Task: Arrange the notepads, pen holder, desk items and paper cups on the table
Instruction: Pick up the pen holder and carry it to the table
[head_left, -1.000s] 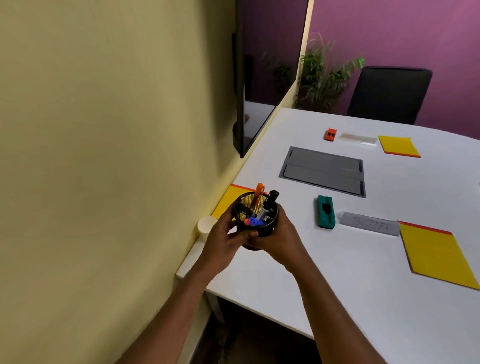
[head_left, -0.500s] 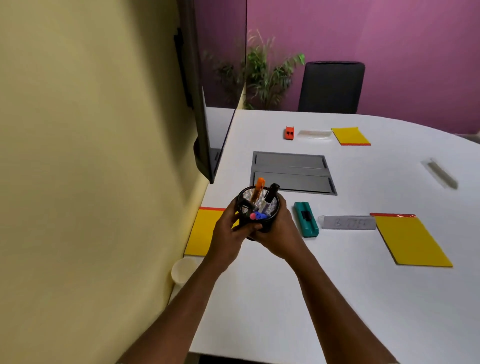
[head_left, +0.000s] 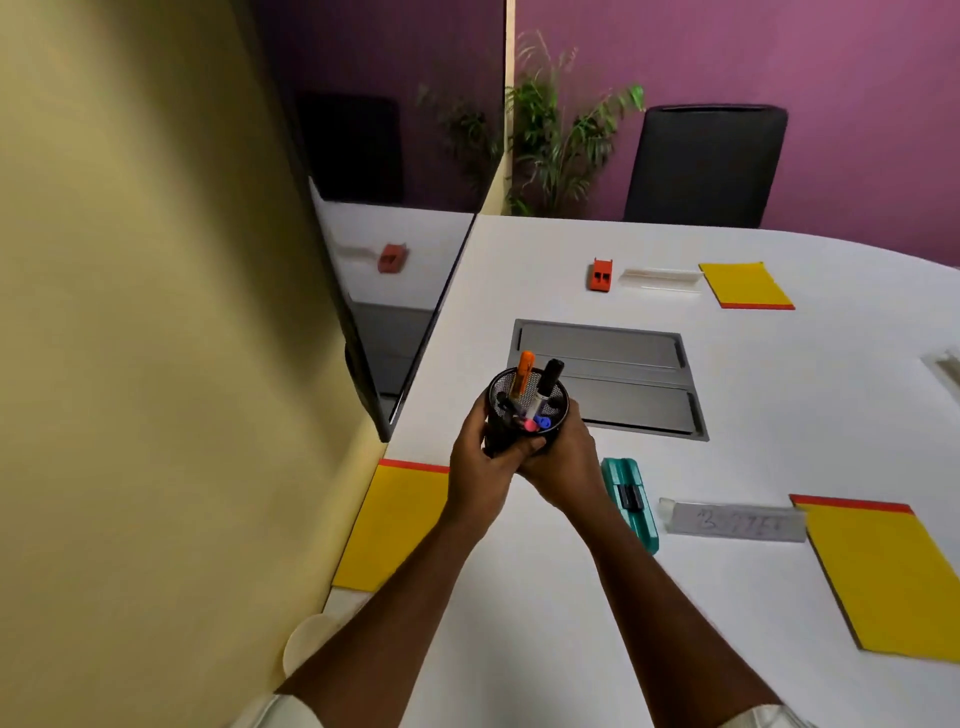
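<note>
A black mesh pen holder (head_left: 524, 410) with several markers in it is held above the white table (head_left: 561, 597). My left hand (head_left: 480, 470) grips its left side and my right hand (head_left: 563, 462) grips its right side and bottom. Three yellow notepads lie flat: one at the left table edge (head_left: 395, 525), one at the right (head_left: 888, 577), one far back (head_left: 745, 285). A teal desk item (head_left: 631, 501) lies just right of my right hand. An orange desk item (head_left: 601, 274) sits far back. A paper cup (head_left: 306, 642) stands at the near left corner, partly hidden by my left arm.
A grey cable hatch (head_left: 608, 379) is set into the table behind the holder. Two name plates lie on the table, one grey (head_left: 732, 522) and one clear (head_left: 657, 278). A wall screen (head_left: 395, 291) hangs at the left; a black chair (head_left: 704, 166) and a plant (head_left: 558, 130) stand behind.
The view has swung and moved in over the table. Both hands carried the pen holder forward, from near the table's left edge to just in front of the grey hatch.
</note>
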